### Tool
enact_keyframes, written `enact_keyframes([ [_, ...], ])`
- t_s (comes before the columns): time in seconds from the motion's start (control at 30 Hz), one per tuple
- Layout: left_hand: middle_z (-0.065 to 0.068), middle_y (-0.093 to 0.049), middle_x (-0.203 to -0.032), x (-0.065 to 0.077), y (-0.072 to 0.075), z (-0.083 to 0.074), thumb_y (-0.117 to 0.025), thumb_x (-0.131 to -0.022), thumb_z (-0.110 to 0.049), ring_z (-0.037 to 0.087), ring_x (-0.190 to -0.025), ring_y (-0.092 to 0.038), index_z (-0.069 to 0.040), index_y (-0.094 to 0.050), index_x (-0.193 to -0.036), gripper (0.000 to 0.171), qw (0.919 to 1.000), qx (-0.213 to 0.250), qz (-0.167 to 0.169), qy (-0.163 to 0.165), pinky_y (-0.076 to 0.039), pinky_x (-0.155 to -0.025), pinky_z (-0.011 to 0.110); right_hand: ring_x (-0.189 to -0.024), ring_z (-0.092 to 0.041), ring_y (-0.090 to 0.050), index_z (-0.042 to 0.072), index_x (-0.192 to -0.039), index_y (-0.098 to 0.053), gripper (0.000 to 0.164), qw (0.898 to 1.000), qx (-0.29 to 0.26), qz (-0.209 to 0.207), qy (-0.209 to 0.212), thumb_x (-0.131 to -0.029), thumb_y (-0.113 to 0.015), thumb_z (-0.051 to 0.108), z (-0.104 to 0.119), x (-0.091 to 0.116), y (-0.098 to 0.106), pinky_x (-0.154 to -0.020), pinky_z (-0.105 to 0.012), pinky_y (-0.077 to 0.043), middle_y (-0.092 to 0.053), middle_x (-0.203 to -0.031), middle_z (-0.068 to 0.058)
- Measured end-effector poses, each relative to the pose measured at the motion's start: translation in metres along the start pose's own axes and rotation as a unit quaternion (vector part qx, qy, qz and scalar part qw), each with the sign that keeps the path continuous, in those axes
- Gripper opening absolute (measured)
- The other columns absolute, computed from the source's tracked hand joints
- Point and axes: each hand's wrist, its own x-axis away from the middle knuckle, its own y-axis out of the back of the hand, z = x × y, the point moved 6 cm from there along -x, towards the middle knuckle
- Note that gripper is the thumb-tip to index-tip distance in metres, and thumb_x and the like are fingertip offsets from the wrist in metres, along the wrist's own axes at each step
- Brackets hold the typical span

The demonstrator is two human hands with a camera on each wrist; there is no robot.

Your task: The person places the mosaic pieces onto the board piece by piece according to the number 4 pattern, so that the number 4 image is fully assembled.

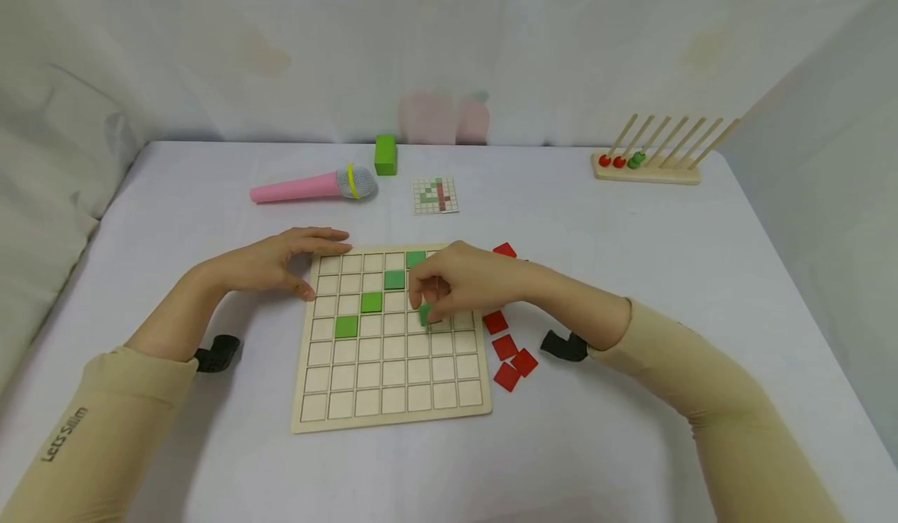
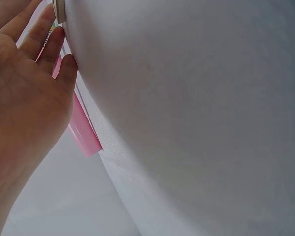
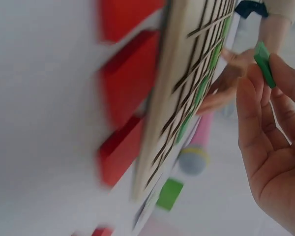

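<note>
My right hand [image 1: 470, 277] pinches a green square tile [image 3: 264, 65] between thumb and fingers, above the right part of the wooden grid board [image 1: 393, 423]. In the head view that tile is partly hidden by the fingers. Green tiles sit in cells of the board in a diagonal, from a lower left tile [image 1: 346, 326] up to a far one [image 1: 415, 259]. My left hand [image 1: 270, 262] rests at the board's upper left corner with its fingers extended, holding nothing. The left wrist view shows those fingers [image 2: 53, 49] at the board's edge.
Several loose red tiles [image 1: 506, 377] lie along the board's right side. Behind the board are a pink toy microphone [image 1: 302, 188], a green block [image 1: 385, 155] and a small pattern card [image 1: 435, 196]. A wooden peg stand [image 1: 645, 171] with red and green beads stands at the back right.
</note>
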Motion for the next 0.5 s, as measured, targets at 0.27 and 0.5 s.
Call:
enact_keyframes([
  [0.27, -0.004, -0.029, -0.152, -0.002, 0.0, 0.003, -0.078, -0.07, -0.022, 0.027, -0.143, -0.019, -0.03, -0.047, -0.136, 0.073, 1.0, -0.009, -0.002, 0.0, -0.016, -0.11, 0.056, -0.07, -0.003, -0.056, 0.023, -0.09, -0.064, 0.009, 0.999, 0.022, 0.011, 0.04, -0.083, -0.067, 0.019, 0.03, -0.037, -0.015, -0.069, -0.017, -0.044, -0.061, -0.079, 0.01],
  [0.5, -0.005, -0.029, -0.152, 0.0, 0.0, 0.001, -0.078, -0.071, -0.02, 0.027, -0.144, -0.019, -0.03, -0.048, -0.135, 0.071, 1.0, -0.001, 0.001, -0.007, -0.016, -0.11, 0.057, -0.071, -0.002, -0.054, 0.023, -0.091, -0.065, 0.01, 0.999, 0.017, 0.012, 0.042, -0.083, -0.065, 0.017, 0.046, -0.063, -0.027, -0.07, -0.014, -0.043, -0.061, -0.079, 0.009],
])
